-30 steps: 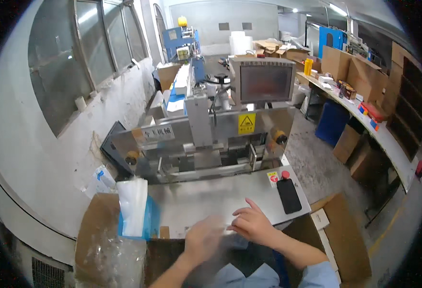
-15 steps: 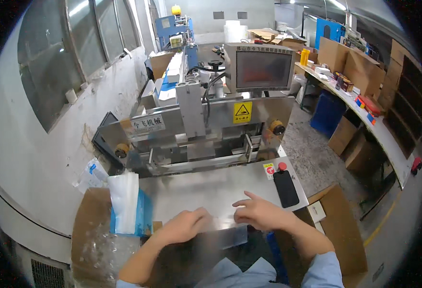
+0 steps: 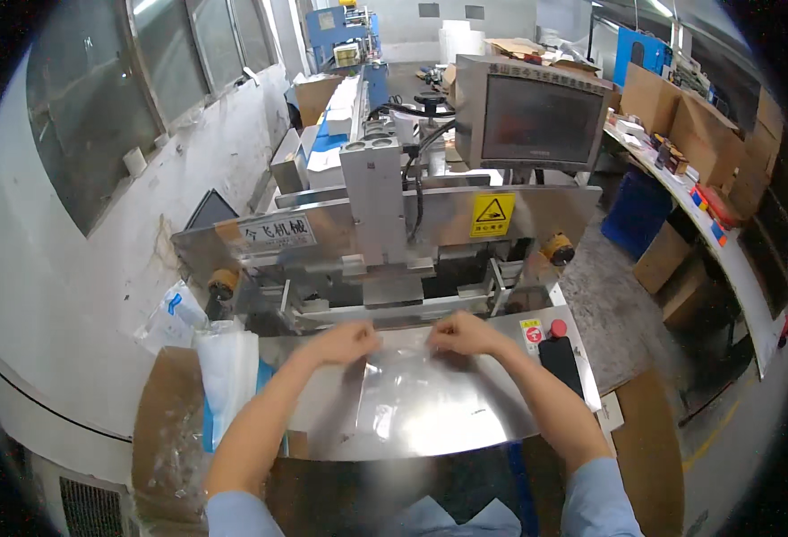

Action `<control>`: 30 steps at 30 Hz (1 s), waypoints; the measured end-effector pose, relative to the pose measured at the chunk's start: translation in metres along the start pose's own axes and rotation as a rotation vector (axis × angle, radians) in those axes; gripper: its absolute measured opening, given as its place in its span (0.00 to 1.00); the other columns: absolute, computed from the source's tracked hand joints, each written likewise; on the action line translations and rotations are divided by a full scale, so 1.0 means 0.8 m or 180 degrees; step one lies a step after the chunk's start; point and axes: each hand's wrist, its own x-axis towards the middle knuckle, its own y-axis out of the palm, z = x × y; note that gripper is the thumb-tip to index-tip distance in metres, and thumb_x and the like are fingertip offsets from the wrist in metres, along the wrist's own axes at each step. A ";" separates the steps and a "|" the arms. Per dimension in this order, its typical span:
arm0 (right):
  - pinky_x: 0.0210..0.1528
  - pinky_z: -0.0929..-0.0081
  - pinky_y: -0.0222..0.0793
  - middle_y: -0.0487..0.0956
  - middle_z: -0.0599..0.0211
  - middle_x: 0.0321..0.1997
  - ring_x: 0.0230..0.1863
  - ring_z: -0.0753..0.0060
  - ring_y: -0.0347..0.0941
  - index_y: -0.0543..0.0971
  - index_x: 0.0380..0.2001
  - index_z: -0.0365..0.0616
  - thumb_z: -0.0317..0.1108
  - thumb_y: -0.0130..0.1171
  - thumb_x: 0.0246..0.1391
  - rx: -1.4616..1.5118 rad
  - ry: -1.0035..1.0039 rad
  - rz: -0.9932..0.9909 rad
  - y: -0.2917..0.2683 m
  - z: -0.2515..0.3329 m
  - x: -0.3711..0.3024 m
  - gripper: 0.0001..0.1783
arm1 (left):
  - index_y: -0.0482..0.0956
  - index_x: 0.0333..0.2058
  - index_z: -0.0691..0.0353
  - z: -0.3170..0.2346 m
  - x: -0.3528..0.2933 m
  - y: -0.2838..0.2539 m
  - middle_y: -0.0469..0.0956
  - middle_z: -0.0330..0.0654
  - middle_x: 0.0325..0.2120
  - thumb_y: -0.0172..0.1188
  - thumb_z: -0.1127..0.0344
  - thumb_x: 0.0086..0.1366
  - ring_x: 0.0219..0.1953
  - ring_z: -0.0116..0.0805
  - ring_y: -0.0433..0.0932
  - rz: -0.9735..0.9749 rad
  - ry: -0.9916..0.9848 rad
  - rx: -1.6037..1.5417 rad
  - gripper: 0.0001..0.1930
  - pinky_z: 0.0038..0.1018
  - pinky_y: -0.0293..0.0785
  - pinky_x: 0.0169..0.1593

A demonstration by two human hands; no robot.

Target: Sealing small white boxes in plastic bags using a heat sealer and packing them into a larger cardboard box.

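Note:
My left hand [image 3: 351, 342] and my right hand [image 3: 462, 334] are in front of a metal machine [image 3: 278, 224], low over its steel worktop [image 3: 322, 416]. Between them stretches a clear plastic bag [image 3: 412, 394], its far edge pinched near both hands' fingertips. The bag's near part hangs or lies over the shiny worktop; its outline is hard to follow. Beyond my fingers runs the dark opening of the machine with its crossbar [image 3: 367, 313]. A stack of clear bags [image 3: 228, 367] stands in a blue box to the left of my left forearm.
An open carton [image 3: 166, 430] with crumpled clear plastic sits at left. On the worktop's right lie a red button [image 3: 558, 328] and a black phone [image 3: 560, 364]. Another carton [image 3: 649, 438] stands lower right. A screen [image 3: 537, 121] rises above the machine; a long table [image 3: 680, 192] is farther right.
Both hands have moved forward to the machine's opening, stretching the clear bag between them. My right fingers, earlier spread, have closed. The view has shifted slightly.

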 end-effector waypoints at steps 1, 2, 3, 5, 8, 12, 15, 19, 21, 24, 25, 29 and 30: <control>0.43 0.61 0.73 0.83 0.52 0.35 0.35 0.57 0.79 0.83 0.39 0.42 0.44 0.58 0.55 0.0006 0.0013 0.0011 -0.008 0.000 0.016 0.17 | 0.75 0.37 0.64 -0.004 0.017 -0.014 0.77 0.41 0.28 0.55 0.51 0.68 0.33 0.35 0.73 0.0010 -0.0006 -0.0013 0.18 0.32 0.71 0.40; 0.40 0.63 0.73 0.83 0.54 0.33 0.33 0.59 0.79 0.83 0.38 0.41 0.42 0.58 0.56 -0.0131 0.0304 -0.0146 -0.015 0.001 0.032 0.16 | 0.77 0.41 0.64 -0.014 0.034 -0.031 0.79 0.45 0.34 0.55 0.51 0.67 0.38 0.37 0.77 -0.0049 -0.0301 0.0257 0.19 0.33 0.73 0.43; 0.37 0.66 0.73 0.83 0.56 0.32 0.32 0.62 0.79 0.83 0.37 0.40 0.41 0.58 0.57 -0.0272 0.0601 -0.0308 -0.023 -0.001 0.044 0.15 | 0.78 0.46 0.64 -0.018 0.048 -0.042 0.82 0.48 0.39 0.55 0.52 0.67 0.42 0.39 0.80 -0.0102 -0.0588 0.0528 0.20 0.33 0.75 0.46; 0.37 0.65 0.73 0.83 0.54 0.32 0.32 0.59 0.79 0.83 0.36 0.39 0.40 0.57 0.56 -0.0621 0.0324 -0.0338 -0.038 -0.046 0.078 0.15 | 0.78 0.47 0.63 0.029 0.099 -0.048 0.81 0.48 0.43 0.58 0.52 0.65 0.44 0.38 0.79 -0.0007 -0.0627 0.0240 0.21 0.33 0.75 0.48; 0.37 0.62 0.74 0.82 0.51 0.31 0.33 0.55 0.80 0.82 0.34 0.38 0.39 0.57 0.55 -0.1002 -0.0318 -0.0679 -0.031 -0.016 0.113 0.14 | 0.78 0.48 0.63 0.136 0.117 -0.058 0.80 0.46 0.47 0.63 0.53 0.61 0.48 0.36 0.78 -0.0257 -0.0323 -0.0797 0.22 0.33 0.75 0.50; 0.51 0.56 0.71 0.80 0.50 0.42 0.51 0.50 0.75 0.81 0.38 0.39 0.39 0.56 0.53 -0.2306 -0.0336 -0.0780 0.007 0.020 0.106 0.15 | 0.78 0.47 0.63 0.075 0.126 -0.041 0.79 0.47 0.47 0.63 0.60 0.59 0.50 0.41 0.79 -0.0887 0.0648 0.0170 0.19 0.35 0.76 0.48; 0.60 0.49 0.63 0.73 0.51 0.57 0.63 0.47 0.65 0.76 0.50 0.40 0.41 0.56 0.54 -0.2259 -0.0404 -0.1298 0.045 0.030 0.076 0.23 | 0.78 0.47 0.62 -0.018 0.086 0.002 0.79 0.50 0.45 0.58 0.66 0.60 0.47 0.48 0.79 -0.1875 -0.0736 -0.0041 0.16 0.39 0.77 0.47; 0.65 0.41 0.55 0.62 0.51 0.69 0.71 0.49 0.54 0.63 0.62 0.38 0.44 0.57 0.54 -0.2112 -0.0015 -0.1079 0.052 0.036 0.064 0.36 | 0.71 0.53 0.69 -0.059 -0.025 0.144 0.69 0.60 0.57 0.56 0.56 0.63 0.63 0.58 0.63 -0.2008 -0.0333 0.2247 0.26 0.55 0.53 0.65; 0.66 0.41 0.54 0.62 0.51 0.69 0.71 0.49 0.54 0.64 0.62 0.38 0.45 0.57 0.55 -0.2204 -0.0016 -0.1001 0.054 0.053 0.069 0.35 | 0.69 0.56 0.69 -0.071 -0.093 0.201 0.65 0.61 0.60 0.56 0.48 0.64 0.66 0.59 0.58 -0.1667 -0.0294 0.1360 0.31 0.58 0.49 0.66; 0.66 0.43 0.54 0.62 0.51 0.69 0.71 0.49 0.54 0.65 0.62 0.39 0.46 0.57 0.55 -0.2309 0.0065 -0.0927 0.057 0.055 0.067 0.35 | 0.67 0.57 0.68 -0.072 -0.119 0.228 0.62 0.61 0.61 0.56 0.44 0.63 0.67 0.58 0.55 -0.2148 -0.0190 0.1293 0.34 0.60 0.48 0.65; 0.66 0.43 0.54 0.61 0.51 0.69 0.71 0.49 0.55 0.65 0.62 0.39 0.46 0.57 0.56 -0.2247 0.0130 -0.0942 0.059 0.058 0.067 0.35 | 0.67 0.57 0.68 -0.072 -0.121 0.229 0.62 0.61 0.61 0.56 0.44 0.63 0.67 0.58 0.55 -0.2197 -0.0189 0.1286 0.34 0.60 0.48 0.65; 0.66 0.46 0.55 0.62 0.50 0.69 0.70 0.48 0.56 0.64 0.62 0.39 0.46 0.57 0.57 -0.2137 0.0055 -0.1021 0.058 0.060 0.060 0.35 | 0.67 0.59 0.66 -0.072 -0.119 0.233 0.62 0.59 0.62 0.51 0.43 0.66 0.67 0.56 0.57 -0.2207 -0.0243 0.1428 0.34 0.56 0.46 0.68; 0.66 0.47 0.56 0.63 0.49 0.68 0.69 0.48 0.58 0.64 0.62 0.38 0.46 0.57 0.57 -0.2221 -0.0002 -0.1096 0.062 0.054 0.061 0.35 | 0.68 0.60 0.66 -0.070 -0.120 0.234 0.62 0.58 0.62 0.51 0.43 0.66 0.67 0.56 0.57 -0.2203 -0.0246 0.1356 0.34 0.56 0.46 0.68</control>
